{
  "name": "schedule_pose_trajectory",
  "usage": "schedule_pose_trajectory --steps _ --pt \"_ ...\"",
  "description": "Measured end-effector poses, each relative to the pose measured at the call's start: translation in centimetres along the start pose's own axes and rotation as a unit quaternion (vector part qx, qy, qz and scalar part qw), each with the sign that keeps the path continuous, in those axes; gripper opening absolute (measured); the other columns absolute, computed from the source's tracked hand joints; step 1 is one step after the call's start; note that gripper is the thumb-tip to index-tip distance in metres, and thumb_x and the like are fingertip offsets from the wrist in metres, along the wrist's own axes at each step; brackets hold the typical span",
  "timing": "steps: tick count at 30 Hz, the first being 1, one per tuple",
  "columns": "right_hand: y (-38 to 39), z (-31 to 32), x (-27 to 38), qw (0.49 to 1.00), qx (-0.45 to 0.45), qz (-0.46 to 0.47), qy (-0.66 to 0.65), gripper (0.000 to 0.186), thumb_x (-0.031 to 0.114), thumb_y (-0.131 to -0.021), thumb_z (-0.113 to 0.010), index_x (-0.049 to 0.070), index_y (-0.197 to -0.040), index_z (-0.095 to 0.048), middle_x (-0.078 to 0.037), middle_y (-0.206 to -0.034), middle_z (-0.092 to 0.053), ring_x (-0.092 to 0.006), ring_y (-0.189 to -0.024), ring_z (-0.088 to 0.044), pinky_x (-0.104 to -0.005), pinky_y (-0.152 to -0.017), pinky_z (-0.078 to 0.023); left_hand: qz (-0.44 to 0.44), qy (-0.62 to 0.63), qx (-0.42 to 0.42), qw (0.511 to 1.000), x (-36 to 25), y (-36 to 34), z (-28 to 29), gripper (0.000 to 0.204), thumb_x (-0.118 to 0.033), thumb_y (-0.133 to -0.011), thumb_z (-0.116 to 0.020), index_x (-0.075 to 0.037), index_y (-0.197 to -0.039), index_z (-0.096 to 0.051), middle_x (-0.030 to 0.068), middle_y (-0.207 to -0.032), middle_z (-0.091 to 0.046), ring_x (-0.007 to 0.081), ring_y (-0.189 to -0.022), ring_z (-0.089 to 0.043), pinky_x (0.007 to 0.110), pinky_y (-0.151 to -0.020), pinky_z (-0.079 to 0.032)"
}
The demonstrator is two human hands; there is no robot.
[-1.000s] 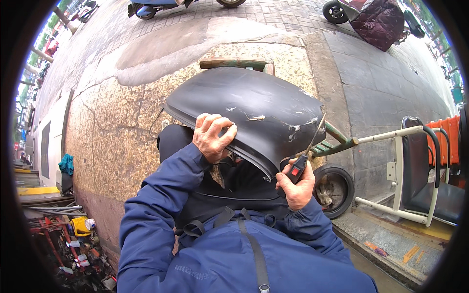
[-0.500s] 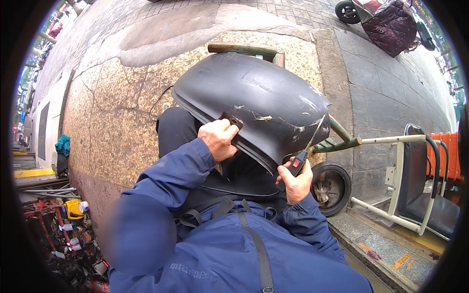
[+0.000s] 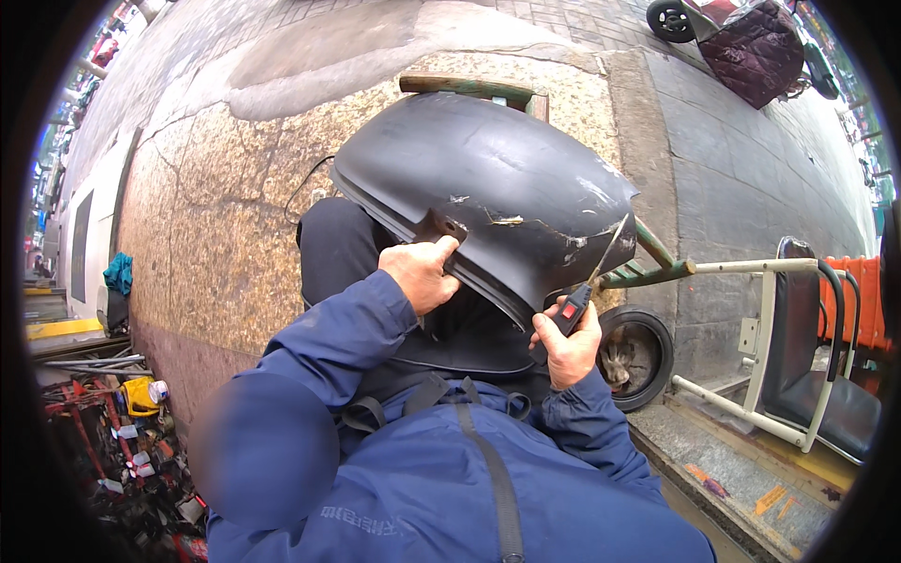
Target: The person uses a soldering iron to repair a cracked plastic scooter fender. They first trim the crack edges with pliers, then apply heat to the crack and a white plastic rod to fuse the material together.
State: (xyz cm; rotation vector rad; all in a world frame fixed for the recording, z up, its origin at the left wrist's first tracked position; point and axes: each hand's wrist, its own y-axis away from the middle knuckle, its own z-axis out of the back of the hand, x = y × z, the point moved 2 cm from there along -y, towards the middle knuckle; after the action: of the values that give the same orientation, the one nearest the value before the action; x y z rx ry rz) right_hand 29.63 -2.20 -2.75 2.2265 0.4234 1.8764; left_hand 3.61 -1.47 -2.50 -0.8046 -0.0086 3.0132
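Note:
A curved black plastic panel (image 3: 460, 155), like a scooter's body part, lies tilted across my lap and a wooden stool (image 3: 469, 86). A ragged crack with pale, rough edges (image 3: 508, 221) runs across its near right side. My left hand (image 3: 422, 274) is closed on the panel's near edge, with the thumb beside a holed tab. In my right hand (image 3: 572, 355) is a hand tool (image 3: 572, 311) with a black handle, a red switch and a long thin metal tip. The tip points up and away, close over the panel's right end; I cannot tell whether it touches.
A small tyred wheel (image 3: 660, 361) lies right of my right hand. Farther right stands a metal-framed chair (image 3: 784, 357) with black padding. Tangled parts and tools (image 3: 122, 460) fill the lower left. A dark cord (image 3: 305, 183) trails left of the panel.
The panel has tipped slightly, its far edge shifting up in view. Both hands keep their holds, and the tool has barely moved.

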Motion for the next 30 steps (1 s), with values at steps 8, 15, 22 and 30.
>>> schedule_pose_trajectory --steps 8,15,22,30 --pt "-0.2 0.1 -0.1 1.0 0.002 -0.019 0.013 0.034 0.001 -0.084 -0.08 0.005 -0.106 -0.054 -0.004 -0.086 -0.062 -0.0132 -0.063 -0.063 -0.0289 -0.056 -0.054 0.085 -0.008 0.089 0.992 -0.6 0.6 -0.3 0.048 -0.027 -0.083 -0.068 -0.013 -0.128 -0.059 0.0164 -0.084 -0.073 0.0358 -0.079 -0.072 0.048 -0.07 -0.057" --pt "-0.2 0.4 -0.8 1.0 0.008 -0.015 0.025 0.04 0.001 -0.084 -0.08 0.003 -0.114 -0.054 -0.006 -0.09 -0.063 -0.016 -0.064 -0.064 -0.0315 -0.055 -0.055 0.064 -0.039 0.076 0.994 -0.5 0.9 -0.9 0.053 -0.031 -0.085 -0.069 -0.014 -0.134 -0.057 0.0155 -0.083 -0.073 0.0358 -0.081 -0.072 0.048 -0.073 -0.057" --pt "-0.4 0.6 -1.3 0.999 0.017 -0.029 0.038 0.042 0.002 -0.085 -0.08 0.0 -0.117 -0.053 -0.007 -0.09 -0.062 -0.0171 -0.065 -0.065 -0.0327 -0.056 -0.057 0.035 -0.061 0.076 0.995 -0.1 0.9 -2.2 0.052 -0.034 -0.083 -0.072 -0.013 -0.129 -0.061 0.0137 -0.084 -0.073 0.0324 -0.079 -0.072 0.046 -0.068 -0.057" --pt "-1.5 0.0 -1.5 0.996 0.015 -0.002 0.09 0.039 0.013 -0.081 -0.086 0.004 -0.105 -0.057 -0.001 -0.088 -0.064 -0.0106 -0.078 -0.06 -0.0278 -0.072 -0.052 -0.035 -0.083 0.021 0.996 0.6 0.8 -4.2 0.047 -0.034 -0.078 -0.078 -0.012 -0.117 -0.064 0.0101 -0.079 -0.069 0.0303 -0.074 -0.071 0.044 -0.064 -0.056"
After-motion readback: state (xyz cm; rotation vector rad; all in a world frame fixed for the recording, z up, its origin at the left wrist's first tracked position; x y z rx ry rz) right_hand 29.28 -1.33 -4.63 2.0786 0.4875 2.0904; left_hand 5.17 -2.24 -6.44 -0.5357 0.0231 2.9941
